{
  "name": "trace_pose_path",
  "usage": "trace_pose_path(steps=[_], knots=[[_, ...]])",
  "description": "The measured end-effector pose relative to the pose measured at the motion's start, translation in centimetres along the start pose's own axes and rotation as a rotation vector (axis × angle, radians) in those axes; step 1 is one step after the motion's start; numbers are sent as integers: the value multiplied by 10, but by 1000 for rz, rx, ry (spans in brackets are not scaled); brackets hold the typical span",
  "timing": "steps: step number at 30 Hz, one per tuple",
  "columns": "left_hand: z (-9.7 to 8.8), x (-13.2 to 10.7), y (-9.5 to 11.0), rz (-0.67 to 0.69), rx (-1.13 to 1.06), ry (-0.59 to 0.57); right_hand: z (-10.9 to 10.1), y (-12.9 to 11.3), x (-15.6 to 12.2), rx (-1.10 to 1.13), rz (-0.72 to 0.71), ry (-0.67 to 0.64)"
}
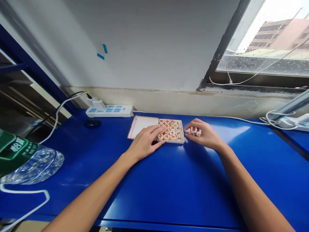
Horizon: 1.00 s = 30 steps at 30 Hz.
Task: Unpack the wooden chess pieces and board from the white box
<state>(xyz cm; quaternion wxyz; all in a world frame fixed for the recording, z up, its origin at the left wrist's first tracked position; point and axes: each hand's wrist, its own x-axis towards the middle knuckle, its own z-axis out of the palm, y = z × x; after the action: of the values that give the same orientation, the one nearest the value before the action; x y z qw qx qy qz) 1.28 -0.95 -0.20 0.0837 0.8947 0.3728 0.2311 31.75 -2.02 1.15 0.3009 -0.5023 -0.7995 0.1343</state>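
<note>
A shallow white box lies on the blue table near the wall. Its right half holds several round wooden chess pieces with red and black characters, set in rows. My left hand rests flat over the box's middle, fingers stretched out and touching the leftmost pieces. My right hand sits just right of the box, fingers curled round several loose wooden pieces on the table.
A white power strip with plugs lies at the back left, beside a small black disc. A clear water bottle with a green label lies at the left edge. White cables run along the right back under the window.
</note>
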Motion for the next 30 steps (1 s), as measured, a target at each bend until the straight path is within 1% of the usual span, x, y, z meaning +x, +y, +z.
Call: trace_pose_path(steps=[3, 4, 7, 10, 17, 22, 24, 27, 28, 30], knots=[[0, 0, 0, 3, -10, 5, 18, -12, 14, -27, -55, 95], [0, 0, 0, 5, -13, 6, 25, -15, 19, -49, -82, 104], [-2, 1, 0, 7, -21, 1, 44, -20, 32, -138, -145, 41], [-2, 1, 1, 4, -21, -2, 51, -18, 35, -182, -166, 26], [0, 1, -1, 17, -10, 16, 49, -7, 31, -164, -140, 91], [-1, 2, 0, 19, -15, 14, 51, -7, 31, -109, -139, 149], [-1, 2, 0, 19, -21, 12, 45, -8, 27, -85, -127, 198], [-1, 2, -1, 17, -18, 5, 29, -4, 15, -87, -64, 290], [-1, 2, -1, 17, -15, 3, 23, -1, 10, -99, -39, 301], [-1, 2, -1, 17, -11, -1, 13, 6, 1, -109, -6, 251]])
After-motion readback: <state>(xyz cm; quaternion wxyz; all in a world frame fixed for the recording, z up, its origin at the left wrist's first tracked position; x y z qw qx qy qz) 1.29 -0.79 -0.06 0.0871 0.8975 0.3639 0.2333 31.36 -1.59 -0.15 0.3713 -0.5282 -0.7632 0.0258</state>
